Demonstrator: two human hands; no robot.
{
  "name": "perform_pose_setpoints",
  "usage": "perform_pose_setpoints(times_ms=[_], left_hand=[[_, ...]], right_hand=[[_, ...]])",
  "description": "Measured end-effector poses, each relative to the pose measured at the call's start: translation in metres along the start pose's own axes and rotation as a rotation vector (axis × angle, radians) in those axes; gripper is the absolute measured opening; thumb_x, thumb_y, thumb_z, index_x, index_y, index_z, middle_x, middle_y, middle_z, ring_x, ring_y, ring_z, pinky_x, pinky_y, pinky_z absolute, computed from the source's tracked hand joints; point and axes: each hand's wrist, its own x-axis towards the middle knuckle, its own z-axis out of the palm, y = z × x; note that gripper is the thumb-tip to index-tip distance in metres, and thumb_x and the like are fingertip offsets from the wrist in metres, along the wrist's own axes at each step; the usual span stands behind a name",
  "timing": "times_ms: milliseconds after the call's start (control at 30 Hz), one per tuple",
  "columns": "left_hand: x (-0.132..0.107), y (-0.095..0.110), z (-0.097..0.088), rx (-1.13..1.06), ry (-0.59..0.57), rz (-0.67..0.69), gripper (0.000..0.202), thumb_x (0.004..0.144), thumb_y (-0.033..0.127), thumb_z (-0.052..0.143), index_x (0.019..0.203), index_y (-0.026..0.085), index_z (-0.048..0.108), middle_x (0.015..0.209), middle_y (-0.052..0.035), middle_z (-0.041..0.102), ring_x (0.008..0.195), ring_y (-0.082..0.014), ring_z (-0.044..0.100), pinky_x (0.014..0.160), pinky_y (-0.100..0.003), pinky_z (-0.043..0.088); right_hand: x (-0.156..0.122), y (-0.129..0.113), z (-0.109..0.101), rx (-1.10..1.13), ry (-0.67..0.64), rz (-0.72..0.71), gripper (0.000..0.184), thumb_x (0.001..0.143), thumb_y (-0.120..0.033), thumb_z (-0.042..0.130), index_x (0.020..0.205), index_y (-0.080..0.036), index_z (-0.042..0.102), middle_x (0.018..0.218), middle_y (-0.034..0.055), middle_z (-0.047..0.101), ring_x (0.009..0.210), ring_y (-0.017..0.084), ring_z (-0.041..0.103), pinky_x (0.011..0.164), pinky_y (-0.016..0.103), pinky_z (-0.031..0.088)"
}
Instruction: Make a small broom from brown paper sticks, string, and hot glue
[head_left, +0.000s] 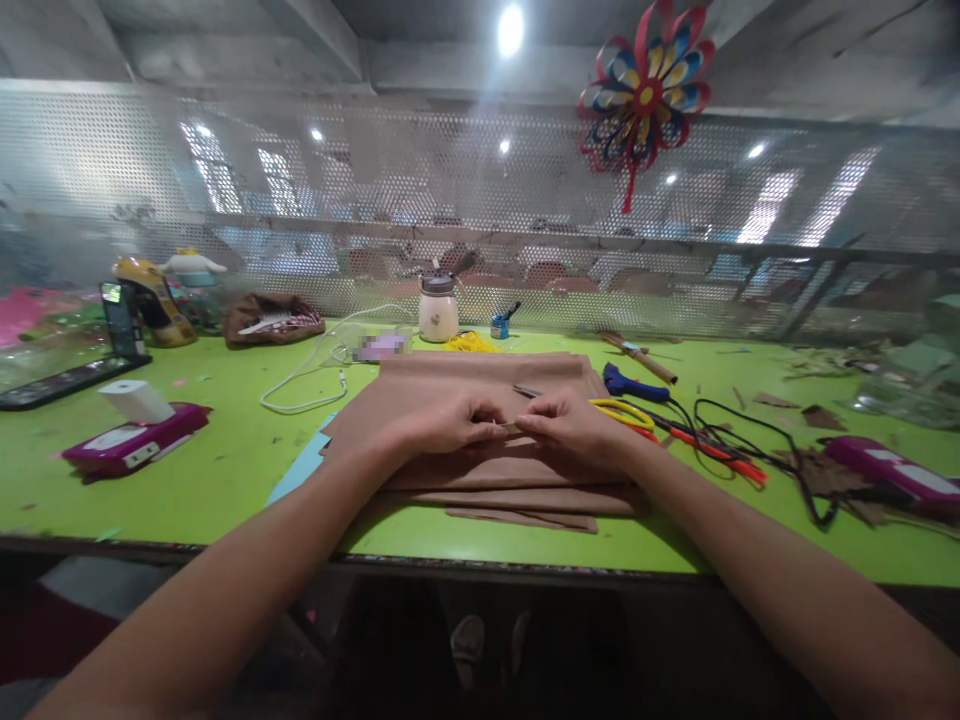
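A stack of brown fabric sheets (pixel 480 380) lies on the green table (pixel 225 460) in front of me. My left hand (pixel 450 422) and my right hand (pixel 574 425) rest on top of the stack, fingertips almost meeting. Both hands pinch a small brown piece (pixel 510 429) between thumb and fingers. A thin dark tool (pixel 527 391) lies on the fabric just behind my right hand. Narrow brown strips (pixel 525 518) stick out under the stack near the front edge.
Yellow-handled scissors (pixel 622 410), a blue glue gun (pixel 634 385) and black and red cables (pixel 720 440) lie right of the fabric. A white jar (pixel 438 308) stands behind it. Pink boxes sit at far left (pixel 131 440) and far right (pixel 892 470). A mesh wall (pixel 480 200) backs the table.
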Motion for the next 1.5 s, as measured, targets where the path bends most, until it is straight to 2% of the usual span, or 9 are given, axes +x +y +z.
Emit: perform_pose_setpoints(times_ms=[233,400,633,800,967,1133,1300,1400,1500], left_hand=[[0.003,-0.004,0.003,-0.057,-0.002,-0.013,0.034,0.084,0.044,0.048,0.082,0.013,0.061,0.067,-0.001,0.057,0.061,-0.0117,0.049,0.058,-0.023,0.037],[0.003,-0.002,0.002,-0.015,-0.006,-0.008,0.034,0.084,0.043,0.047,0.087,0.013,0.063,0.074,-0.0025,0.061,0.066,-0.0125,0.05,0.062,-0.023,0.038],[-0.006,0.007,-0.011,0.065,-0.081,-0.098,0.032,0.085,0.038,0.042,0.082,0.013,0.061,0.065,-0.0006,0.057,0.058,-0.0116,0.046,0.057,-0.023,0.035],[-0.002,0.0,-0.009,0.191,0.015,-0.021,0.027,0.085,0.034,0.042,0.082,0.014,0.06,0.074,-0.0007,0.057,0.068,-0.0124,0.046,0.062,-0.023,0.033],[-0.001,-0.004,-0.006,0.16,0.026,-0.06,0.033,0.084,0.043,0.043,0.076,0.015,0.057,0.069,0.0008,0.053,0.063,-0.0117,0.043,0.057,-0.022,0.031],[-0.004,0.001,-0.005,0.011,0.019,-0.051,0.036,0.085,0.047,0.042,0.08,0.015,0.057,0.073,-0.0013,0.058,0.066,-0.0126,0.049,0.06,-0.023,0.034],[-0.009,0.003,-0.008,-0.057,0.04,-0.067,0.033,0.084,0.044,0.045,0.077,0.014,0.057,0.069,-0.0011,0.057,0.062,-0.0117,0.048,0.058,-0.023,0.034],[-0.011,0.002,-0.013,-0.131,0.103,-0.08,0.03,0.083,0.041,0.049,0.074,0.014,0.056,0.066,0.0002,0.054,0.059,-0.0099,0.044,0.056,-0.022,0.033],[-0.011,0.002,-0.016,-0.28,0.12,-0.04,0.031,0.084,0.042,0.049,0.075,0.014,0.055,0.064,0.0007,0.053,0.057,-0.0088,0.043,0.054,-0.022,0.033]], right_hand=[[-0.003,-0.008,-0.001,0.021,-0.112,-0.118,0.029,0.085,-0.037,0.047,0.08,-0.014,0.063,0.067,0.0003,0.056,0.06,0.011,0.045,0.055,0.022,0.035],[0.0,-0.007,-0.001,-0.146,-0.082,-0.187,0.026,0.086,-0.031,0.047,0.074,-0.014,0.062,0.063,-0.0005,0.054,0.06,0.011,0.044,0.057,0.023,0.034],[-0.003,-0.001,-0.008,-0.107,-0.111,-0.13,0.032,0.088,-0.033,0.045,0.061,-0.015,0.051,0.055,-0.0035,0.045,0.053,0.009,0.038,0.053,0.023,0.03],[-0.004,-0.001,-0.007,-0.034,-0.118,-0.106,0.031,0.088,-0.035,0.043,0.065,-0.016,0.051,0.058,-0.0029,0.047,0.053,0.009,0.039,0.051,0.022,0.03],[0.0,-0.008,-0.002,-0.113,-0.089,-0.155,0.024,0.087,-0.031,0.047,0.073,-0.014,0.058,0.065,-0.0004,0.056,0.06,0.011,0.047,0.057,0.022,0.034],[0.0,-0.009,-0.006,-0.185,-0.034,-0.182,0.03,0.088,-0.03,0.044,0.065,-0.015,0.053,0.06,-0.0033,0.046,0.057,0.01,0.039,0.053,0.023,0.029],[0.002,0.004,-0.016,0.029,-0.126,-0.105,0.032,0.086,-0.037,0.049,0.063,-0.014,0.054,0.053,-0.0038,0.047,0.049,0.008,0.039,0.048,0.022,0.03],[0.005,0.012,-0.022,0.312,0.064,-0.033,0.032,0.081,-0.043,0.056,0.068,-0.013,0.057,0.053,-0.0017,0.055,0.045,0.007,0.044,0.045,0.021,0.034],[0.005,0.011,-0.022,0.594,0.227,-0.078,0.028,0.072,-0.039,0.067,0.077,-0.013,0.061,0.061,0.0,0.061,0.05,0.008,0.052,0.052,0.023,0.043]])
